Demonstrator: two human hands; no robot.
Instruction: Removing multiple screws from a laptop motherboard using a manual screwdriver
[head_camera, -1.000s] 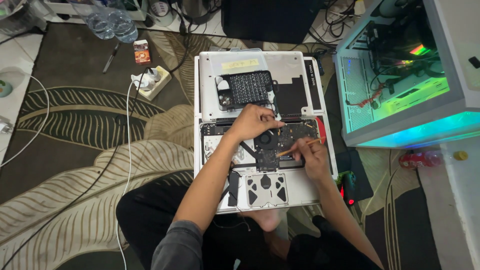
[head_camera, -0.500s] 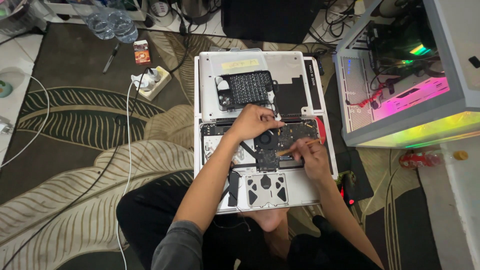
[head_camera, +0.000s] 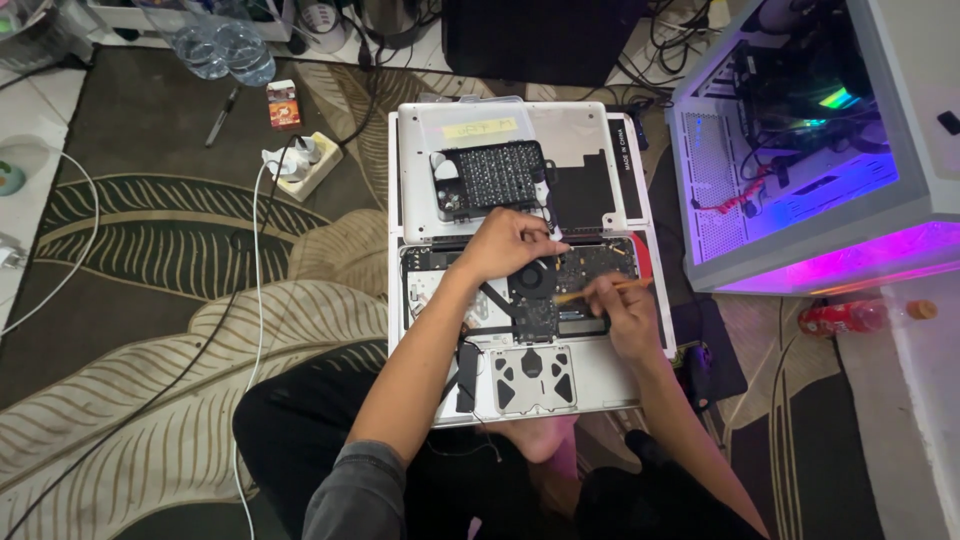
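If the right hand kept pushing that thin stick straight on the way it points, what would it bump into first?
The right hand aims the thin stick leftward over the opened laptop. Going straight on, it would probably meet the round black fan first, just below the left hand, though height above the board is hard to judge.

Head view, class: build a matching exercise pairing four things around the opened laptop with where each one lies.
Things:
1. thin orange tool
2. red bottle
3. white power strip
4. lit computer case

Places:
A. lying on the floor, below the lit case
B. on the rug, left of the laptop
C. in the right hand, over the laptop's board
D. right of the laptop, glowing purple

Pairs: 1-C, 2-A, 3-B, 4-D
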